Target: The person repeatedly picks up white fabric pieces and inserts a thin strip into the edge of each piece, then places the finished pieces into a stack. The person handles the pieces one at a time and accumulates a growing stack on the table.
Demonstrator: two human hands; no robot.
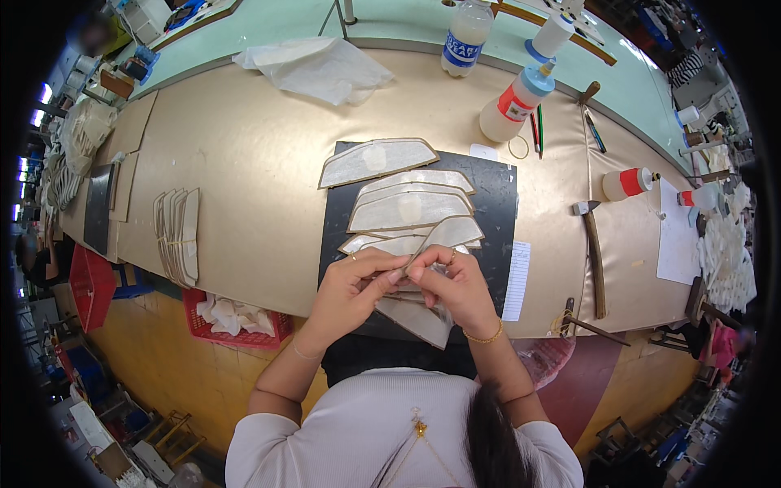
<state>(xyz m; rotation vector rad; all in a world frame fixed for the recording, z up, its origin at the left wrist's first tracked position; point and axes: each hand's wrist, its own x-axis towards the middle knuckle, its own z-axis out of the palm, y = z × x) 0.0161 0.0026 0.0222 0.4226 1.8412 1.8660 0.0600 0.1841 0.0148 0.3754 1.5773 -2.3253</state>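
Note:
Both my hands are closed on the edge of a pale, curved panel with a brown border (449, 231). My left hand (358, 283) pinches it between thumb and fingertips. My right hand (455, 285) grips it right beside the left, the fingertips nearly meeting. Part of the panel is hidden behind my fingers. Under and beyond my hands, several similar panels (411, 208) lie overlapping on a black board (498, 199). One more panel (378, 161) lies apart at the board's far edge, and another (419, 322) shows below my wrists.
A bundle of panels (176, 236) lies on the left of the gold table cover. To the right are a hammer (595, 260), a printed paper strip (517, 281) and a red-labelled bottle (626, 184). A larger bottle (508, 110), pencils (538, 132) and plastic sheet (317, 69) lie farther back.

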